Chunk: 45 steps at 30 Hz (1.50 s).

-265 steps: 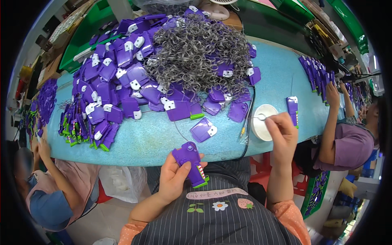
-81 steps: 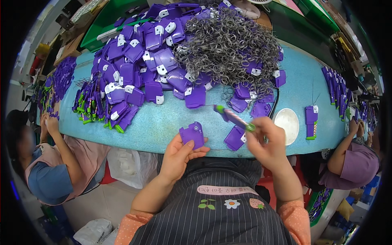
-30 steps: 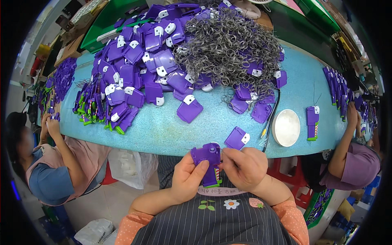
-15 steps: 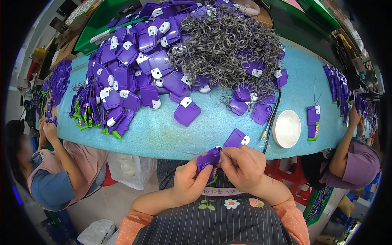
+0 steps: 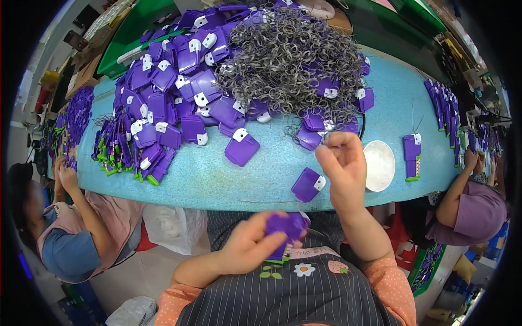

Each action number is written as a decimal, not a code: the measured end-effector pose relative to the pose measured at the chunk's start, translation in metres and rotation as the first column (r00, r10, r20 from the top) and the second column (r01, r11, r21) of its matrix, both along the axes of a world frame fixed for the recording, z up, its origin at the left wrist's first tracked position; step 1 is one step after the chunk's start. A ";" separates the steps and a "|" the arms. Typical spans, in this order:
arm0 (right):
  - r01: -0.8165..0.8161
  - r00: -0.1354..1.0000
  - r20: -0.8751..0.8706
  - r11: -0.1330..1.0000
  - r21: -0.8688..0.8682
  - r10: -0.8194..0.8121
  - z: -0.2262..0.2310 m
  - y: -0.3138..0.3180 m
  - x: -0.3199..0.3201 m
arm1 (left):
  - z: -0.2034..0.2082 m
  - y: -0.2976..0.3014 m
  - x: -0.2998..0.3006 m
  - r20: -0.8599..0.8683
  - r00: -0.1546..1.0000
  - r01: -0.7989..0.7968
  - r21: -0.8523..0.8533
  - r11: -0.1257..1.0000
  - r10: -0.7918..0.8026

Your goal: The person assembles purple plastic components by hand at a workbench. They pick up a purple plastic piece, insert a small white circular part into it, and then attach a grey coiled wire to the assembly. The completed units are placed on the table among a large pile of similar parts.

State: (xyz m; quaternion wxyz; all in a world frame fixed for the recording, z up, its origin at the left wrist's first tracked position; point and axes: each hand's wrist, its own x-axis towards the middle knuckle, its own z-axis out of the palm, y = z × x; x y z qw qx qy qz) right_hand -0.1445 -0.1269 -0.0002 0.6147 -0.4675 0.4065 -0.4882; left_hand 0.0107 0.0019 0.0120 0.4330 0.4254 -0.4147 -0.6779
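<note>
Close to my apron, my left hand [image 5: 246, 245] is closed round a purple plastic piece [image 5: 283, 225] with a green lower end; it is somewhat blurred. My right hand [image 5: 346, 165] is raised over the table, at the lower edge of a tangled heap of grey wire torsion springs [image 5: 293, 60]. Its fingers are curled and pinched together, and whatever they hold, if anything, is too small to tell. Left of its wrist lies a single purple piece with a white corner [image 5: 308, 185]. A white bowl [image 5: 379, 165] stands just to its right.
Purple-and-white pieces [image 5: 204, 87] pile up at the back left, with green-ended ones [image 5: 117, 152] beside them. One assembled piece [image 5: 412, 157] with wire legs lies right of the bowl. Co-workers sit at both sides, a blue sleeve [image 5: 68, 233] left and a purple sleeve [image 5: 473, 217] right.
My right hand has left the purple piece and moved up and forward to the springs. My left hand still holds the piece, slightly lower. The view has shifted a little.
</note>
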 end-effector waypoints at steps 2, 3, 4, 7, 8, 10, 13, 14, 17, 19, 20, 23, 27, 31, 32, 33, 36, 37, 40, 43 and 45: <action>-0.062 0.997 -0.051 0.998 -0.005 0.062 0.000 0.015 -0.003 | 0.003 -0.002 -0.008 -0.258 0.899 -0.274 0.299 0.914 0.354; -0.222 0.966 -0.139 0.975 -0.017 0.217 -0.003 0.026 -0.009 | 0.000 -0.002 -0.011 -0.236 0.872 -0.376 0.241 0.895 0.430; -0.373 0.905 -0.226 0.928 -0.013 0.361 -0.004 0.033 -0.012 | -0.009 0.000 -0.011 -0.056 0.905 -0.417 0.071 0.906 0.421; -0.517 0.828 -0.355 0.836 -0.181 0.435 0.003 0.046 -0.009 | -0.021 0.006 -0.009 0.495 0.726 -0.243 -0.464 0.852 0.477; -0.510 0.831 -0.365 0.837 -0.200 0.419 0.000 0.047 -0.009 | -0.018 0.005 -0.009 0.508 0.711 -0.221 -0.496 0.840 0.487; -0.500 0.834 -0.393 0.831 -0.244 0.387 -0.003 0.047 -0.006 | -0.015 0.002 -0.009 0.522 0.679 -0.180 -0.564 0.806 0.517; -0.568 0.823 -0.007 0.823 0.023 0.568 -0.002 0.043 -0.010 | -0.013 -0.002 -0.008 0.232 0.891 -0.317 -0.299 0.900 0.391; -0.602 0.796 0.188 0.787 0.135 0.576 -0.006 0.041 -0.011 | -0.011 -0.003 -0.008 0.103 0.934 -0.323 -0.165 0.932 0.342; -0.660 0.723 0.461 0.711 0.241 0.515 -0.022 0.025 -0.011 | -0.015 -0.001 0.001 0.044 0.998 -0.054 0.024 0.998 0.053; -0.665 0.728 0.507 0.657 0.355 0.463 -0.015 0.021 -0.010 | -0.015 -0.004 0.004 -0.027 0.999 0.032 0.084 0.996 -0.030; -0.687 0.703 0.563 0.618 0.382 0.433 -0.018 0.021 -0.011 | -0.016 -0.005 0.004 -0.095 0.995 0.018 0.094 0.995 -0.009; -0.667 0.716 0.602 0.601 0.440 0.354 -0.023 0.024 -0.014 | -0.013 -0.006 0.000 -0.237 0.969 -0.037 0.129 0.991 0.067; -0.553 0.825 0.316 0.784 0.283 0.468 -0.008 0.043 -0.013 | -0.016 -0.006 -0.005 -0.173 0.964 -0.190 0.076 0.979 0.201; -0.507 0.862 0.037 0.856 0.107 0.506 -0.015 0.054 -0.017 | -0.023 0.001 -0.009 0.065 0.968 -0.237 -0.101 0.966 0.244; -0.483 0.874 -0.012 0.869 0.107 0.486 -0.018 0.057 -0.017 | -0.025 0.003 -0.011 0.128 0.958 -0.241 -0.134 0.961 0.258; -0.481 0.874 -0.045 0.875 0.065 0.484 -0.020 0.058 -0.017 | -0.028 0.005 -0.013 0.191 0.943 -0.243 -0.167 0.956 0.273; -0.487 0.865 -0.179 0.870 -0.074 0.469 -0.022 0.058 -0.015 | -0.029 0.005 -0.015 0.142 0.939 -0.290 -0.171 0.942 0.314; -0.498 0.853 -0.247 0.858 -0.127 0.459 -0.020 0.057 -0.014 | -0.029 0.005 -0.016 0.085 0.941 -0.312 -0.153 0.938 0.327; -0.432 0.885 -0.255 0.893 -0.131 0.390 -0.024 0.063 -0.006 | -0.033 0.003 -0.020 -0.015 0.941 -0.337 -0.132 0.932 0.338; -0.438 0.881 -0.198 0.899 0.007 0.430 -0.020 0.060 -0.006 | -0.037 0.003 -0.023 -0.068 0.938 -0.347 -0.138 0.928 0.341; -0.507 0.832 -0.249 0.862 0.021 0.495 -0.015 0.046 -0.012 | -0.037 0.002 -0.016 -0.143 0.949 -0.295 -0.086 0.952 0.281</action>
